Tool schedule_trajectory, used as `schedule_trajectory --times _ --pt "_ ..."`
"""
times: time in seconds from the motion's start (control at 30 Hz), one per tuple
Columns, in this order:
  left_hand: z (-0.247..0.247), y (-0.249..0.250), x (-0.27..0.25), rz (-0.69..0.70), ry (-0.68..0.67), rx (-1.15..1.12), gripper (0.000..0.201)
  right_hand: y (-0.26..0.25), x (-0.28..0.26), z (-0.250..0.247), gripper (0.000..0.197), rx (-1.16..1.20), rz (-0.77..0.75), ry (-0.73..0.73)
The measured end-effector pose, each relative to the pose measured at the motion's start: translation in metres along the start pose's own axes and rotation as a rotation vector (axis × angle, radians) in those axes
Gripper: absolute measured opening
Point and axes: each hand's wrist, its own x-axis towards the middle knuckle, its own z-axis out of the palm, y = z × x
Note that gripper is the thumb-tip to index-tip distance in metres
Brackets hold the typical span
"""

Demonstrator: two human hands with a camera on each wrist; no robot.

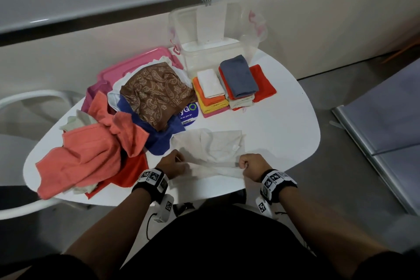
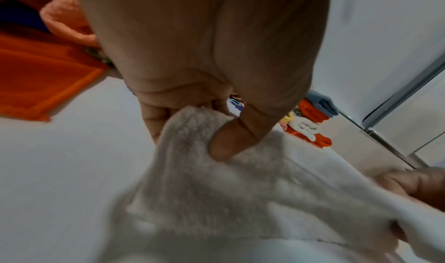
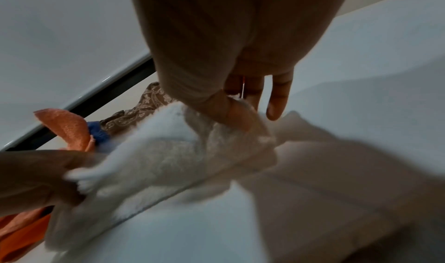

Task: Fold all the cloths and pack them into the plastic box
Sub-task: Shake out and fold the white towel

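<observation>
White cloth (image 1: 210, 152) being folded.
Its near corners are pinched by left hand (image 1: 173, 164) and right hand (image 1: 249, 163); next, edges must be carried forward, aligned.

Box (image 1: 211, 52) at table's (image 1: 284, 125) far edge, two folded stacks (image 1: 227, 88) before it, loose pile (image 1: 118, 125) left, lid (image 1: 136, 61) beneath pile, cloth (image 1: 211, 150) nearest, between hands
</observation>
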Motion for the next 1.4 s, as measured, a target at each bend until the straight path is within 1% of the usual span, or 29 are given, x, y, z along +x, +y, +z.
schedule_trajectory --times 0.03,0.07,0.13,0.2,0.27,0.3,0.37,0.4,0.43,0.5,0.53,0.57,0.6,0.67,0.7,0.73,0.8,0.83,0.9,0.97,1.03,1.1,1.13,1.17,1.23,1.3,1.33,1.37,1.4 --pt "0.002 0.0 0.001 0.016 -0.022 0.012 0.028 0.005 -0.001 -0.001 0.039 -0.005 0.021 -0.023" --pt "0.005 0.003 0.002 0.044 -0.044 0.042 0.021 0.008 -0.003 -0.002 0.036 -0.004 0.032 -0.043" --pt "0.01 0.011 0.005 0.108 -0.043 0.121 0.011 0.006 -0.004 -0.003 0.028 0.008 0.044 -0.066" --pt "0.012 0.024 0.01 0.118 -0.013 0.174 0.007 0.002 -0.004 -0.003 0.022 0.0 0.079 -0.09" --pt "0.009 0.04 0.015 0.101 0.042 0.241 0.013 -0.003 -0.003 -0.002 0.029 0.015 0.096 -0.101" --pt "0.008 0.048 0.019 0.133 0.106 0.326 0.016 -0.004 -0.001 0.0 0.031 -0.001 0.083 -0.094" --pt "0.01 0.068 0.024 0.254 0.249 0.498 0.018 -0.007 0.003 0.003 0.023 -0.134 0.039 -0.063" --pt "0.014 0.079 0.026 0.323 0.277 0.534 0.019 -0.009 0.004 0.003 0.02 -0.208 0.024 -0.055" --pt "0.02 0.091 0.028 0.391 0.265 0.558 0.021 -0.01 0.005 0.005 0.02 -0.258 0.015 -0.048" --pt "0.039 0.116 0.033 0.481 0.171 0.538 0.024 -0.011 0.006 0.006 0.027 -0.267 0.024 -0.014" --pt "0.051 0.127 0.037 0.488 0.12 0.474 0.026 -0.011 0.004 0.006 0.032 -0.241 0.036 0.008" --pt "0.061 0.135 0.041 0.465 0.065 0.409 0.031 -0.011 0.003 0.007 0.037 -0.204 0.053 0.025" --pt "0.07 0.14 0.046 0.414 0.022 0.348 0.04 -0.01 0.001 0.006 0.042 -0.157 0.077 0.035" --pt "0.084 0.143 0.056 0.306 -0.007 0.323 0.058 -0.003 -0.005 0.004 0.046 -0.031 0.125 0.067" --pt "0.087 0.142 0.06 0.26 0.0 0.351 0.06 -0.001 -0.008 0.002 0.045 0.033 0.138 0.091" --pt "0.09 0.141 0.065 0.234 0.015 0.381 0.056 0.003 -0.012 -0.002 0.043 0.082 0.146 0.116" --pt "0.091 0.142 0.071 0.191 0.032 0.377 0.038 0.011 -0.017 -0.012 0.036 0.148 0.134 0.173" --pt "0.088 0.142 0.073 0.157 0.044 0.324 0.031 0.015 -0.019 -0.018 0.034 0.175 0.12 0.205" --pt "0.08 0.146 0.073 0.088 0.066 0.125 0.024 0.019 -0.023 -0.032 0.034 0.191 0.073 0.269" --pt "0.068 0.154 0.071 0.05 0.033 -0.199 0.021 0.019 -0.025 -0.048 0.034 0.153 -0.013 0.384" --pt "0.049 0.169 0.06 0.062 0.038 -0.465 0.02 0.013 -0.026 -0.069 0.026 0.146 -0.138 0.526" --pt "0.027 0.189 0.046 0.12 0.089 -0.62 0.01 0.002 -0.028 -0.095 0.021 0.234 -0.24 0.617" --pt "0.015 0.2 0.036 0.164 0.123 -0.665 0.011 -0.006 -0.031 -0.111 0.016 0.333 -0.261 0.636" --pt "0.004 0.208 0.029 0.221 0.185 -0.652 0.014 -0.013 -0.034 -0.126 0.014 0.448 -0.267 0.643" --pt "-0.016 0.224 0.011 0.346 0.3 -0.576 0.02 -0.033 -0.04 -0.158 0.019 0.63 -0.303 0.672" --pt "-0.031 0.237 -0.008 0.416 0.317 -0.666 0.032 -0.052 -0.045 -0.185 0.015 0.721 -0.383 0.711" --pt "-0.036 0.243 -0.018 0.442 0.314 -0.727 0.034 -0.06 -0.048 -0.196 0.011 0.738 -0.427 0.703" --pt "-0.039 0.248 -0.028 0.476 0.306 -0.786 0.031 -0.067 -0.05 -0.205 0.007 0.735 -0.467 0.673" --pt "-0.041 0.254 -0.039 0.515 0.296 -0.822 0.027 -0.073 -0.052 -0.212 0.009 0.707 -0.494 0.635"
